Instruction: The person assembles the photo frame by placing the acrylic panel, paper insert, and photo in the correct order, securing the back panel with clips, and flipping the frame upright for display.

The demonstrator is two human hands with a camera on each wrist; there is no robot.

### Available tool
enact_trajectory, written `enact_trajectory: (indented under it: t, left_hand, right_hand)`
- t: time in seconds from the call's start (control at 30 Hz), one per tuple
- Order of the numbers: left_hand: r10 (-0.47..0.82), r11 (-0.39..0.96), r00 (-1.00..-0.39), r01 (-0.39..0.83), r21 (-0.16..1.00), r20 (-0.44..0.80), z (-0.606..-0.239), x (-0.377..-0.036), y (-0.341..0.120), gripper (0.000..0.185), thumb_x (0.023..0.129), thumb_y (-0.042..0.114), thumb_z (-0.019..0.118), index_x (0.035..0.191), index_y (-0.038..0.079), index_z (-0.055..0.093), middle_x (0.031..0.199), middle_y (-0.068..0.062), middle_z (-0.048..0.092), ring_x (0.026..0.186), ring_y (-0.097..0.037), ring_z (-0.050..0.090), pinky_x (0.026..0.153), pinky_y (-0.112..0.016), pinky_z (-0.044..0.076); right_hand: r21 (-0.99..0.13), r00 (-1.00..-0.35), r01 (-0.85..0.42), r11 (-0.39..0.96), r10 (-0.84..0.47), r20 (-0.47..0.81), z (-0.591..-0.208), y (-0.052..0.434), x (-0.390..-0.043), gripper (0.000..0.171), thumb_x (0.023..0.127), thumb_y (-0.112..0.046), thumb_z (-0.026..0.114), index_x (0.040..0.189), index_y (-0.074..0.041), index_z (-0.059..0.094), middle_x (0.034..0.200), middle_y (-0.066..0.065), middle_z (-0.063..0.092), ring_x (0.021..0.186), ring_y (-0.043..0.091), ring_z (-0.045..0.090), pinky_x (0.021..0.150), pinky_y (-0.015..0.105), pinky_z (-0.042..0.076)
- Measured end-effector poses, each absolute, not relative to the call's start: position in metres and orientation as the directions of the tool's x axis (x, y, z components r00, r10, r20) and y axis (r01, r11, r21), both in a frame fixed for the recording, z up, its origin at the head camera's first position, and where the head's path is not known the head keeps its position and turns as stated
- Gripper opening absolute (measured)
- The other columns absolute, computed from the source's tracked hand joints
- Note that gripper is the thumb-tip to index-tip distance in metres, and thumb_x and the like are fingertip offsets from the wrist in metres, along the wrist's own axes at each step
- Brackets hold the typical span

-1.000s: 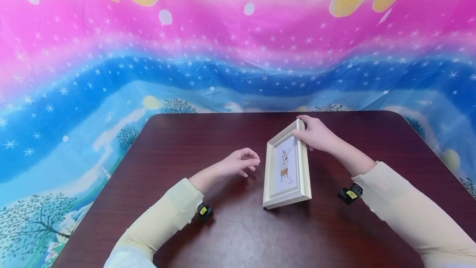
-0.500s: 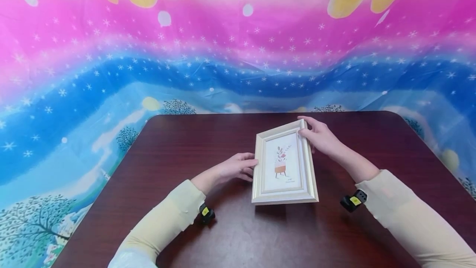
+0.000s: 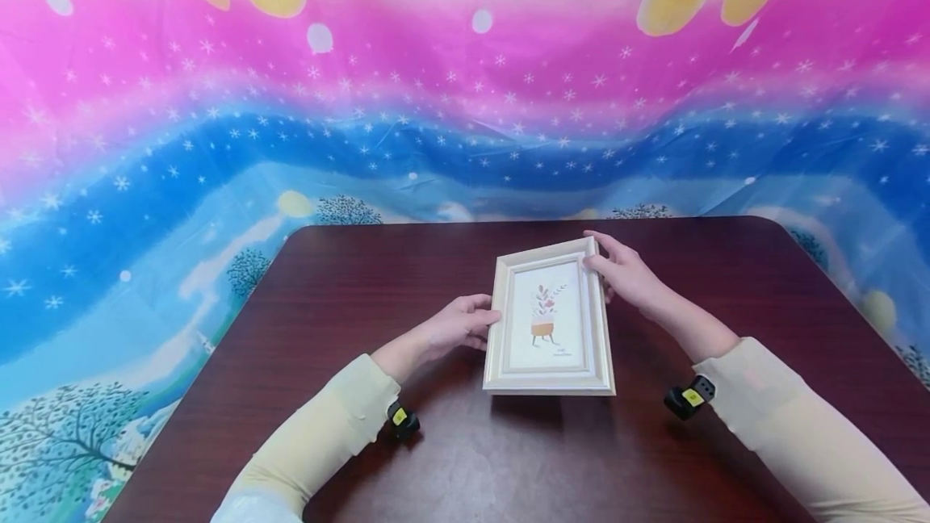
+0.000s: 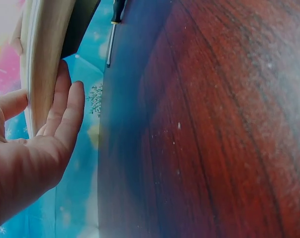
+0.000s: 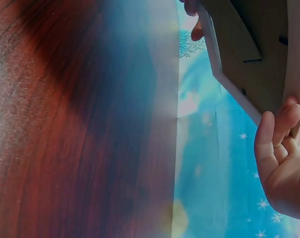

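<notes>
Standing between left hand [image 3: 456, 328] and right hand [image 3: 626, 274], both gripping: picture frame [image 3: 550, 321].

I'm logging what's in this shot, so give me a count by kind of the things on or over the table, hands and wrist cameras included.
Picture frame: 1
Hands, left hand and right hand, each holding a side of the frame: 2
Wrist cameras, left wrist camera and right wrist camera: 2
Total: 5, all over the dark wooden table.

Glossy dark wood table [image 3: 450, 442], satin cream frame [image 3: 550, 382]
</notes>
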State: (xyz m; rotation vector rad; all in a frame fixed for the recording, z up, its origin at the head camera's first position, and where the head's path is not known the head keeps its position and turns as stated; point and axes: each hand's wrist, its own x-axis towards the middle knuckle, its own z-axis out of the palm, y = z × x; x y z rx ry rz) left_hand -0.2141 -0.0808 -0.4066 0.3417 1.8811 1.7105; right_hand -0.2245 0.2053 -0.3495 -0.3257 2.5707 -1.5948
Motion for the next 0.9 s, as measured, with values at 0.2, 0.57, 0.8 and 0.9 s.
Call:
enact_trajectory:
  t: [0.2, 0.57, 0.8, 0.9]
  left_hand:
    - [0.525, 0.132, -0.82, -0.185, 0.974, -0.227, -0.407, -0.212, -0.082, 0.041, 0.1, 0.01, 0.051, 0.135, -0.009, 0.041, 0.107, -0.02, 0.066, 0.087, -0.022, 0.067, 0.076, -0.042, 0.055]
    - [0.474, 0.113, -0.854, -0.184, 0.976, -0.216, -0.409, -0.211, -0.08, 0.042, 0.099, 0.009, 0.054, 0.133, -0.01, 0.039, 0.102, -0.017, 0.067, 0.082, -0.022, 0.067, 0.072, -0.042, 0.056]
    - [0.441, 0.17, -0.866, -0.178, 0.969, -0.237, -0.413, -0.212, -0.08, 0.048, 0.098, 0.008, 0.056, 0.137, -0.01, 0.035, 0.102, -0.019, 0.066, 0.076, -0.022, 0.066, 0.068, -0.04, 0.057]
    - [0.422, 0.188, -0.871, -0.187, 0.964, -0.251, -0.414, -0.212, -0.079, 0.049, 0.098, 0.008, 0.057, 0.137, -0.01, 0.034, 0.101, -0.019, 0.065, 0.075, -0.022, 0.066, 0.067, -0.04, 0.057]
  right_hand:
    - [-0.911, -0.976, -0.078, 0.404, -0.217, -0.012, -0.355, 0.205, -0.223, 0.065, 0.101, -0.018, 0.049, 0.152, 0.003, 0.015, 0.097, 0.025, 0.065, 0.062, 0.013, 0.059, 0.052, 0.034, 0.051]
    - [-0.882, -0.975, -0.068, 0.467, -0.218, -0.04, -0.37, 0.207, -0.226, 0.065, 0.102, -0.027, 0.051, 0.147, 0.01, 0.022, 0.092, 0.022, 0.067, 0.057, 0.021, 0.059, 0.053, 0.038, 0.054]
    - [-0.806, -0.95, -0.096, 0.584, -0.296, -0.101, -0.379, 0.208, -0.225, 0.072, 0.101, -0.024, 0.053, 0.15, 0.009, 0.011, 0.082, 0.013, 0.064, 0.055, 0.024, 0.061, 0.054, 0.039, 0.053]
    - [-0.785, -0.94, -0.113, 0.609, -0.321, -0.114, -0.383, 0.207, -0.224, 0.074, 0.1, -0.021, 0.053, 0.15, 0.01, 0.009, 0.075, 0.009, 0.061, 0.056, 0.023, 0.06, 0.052, 0.039, 0.053]
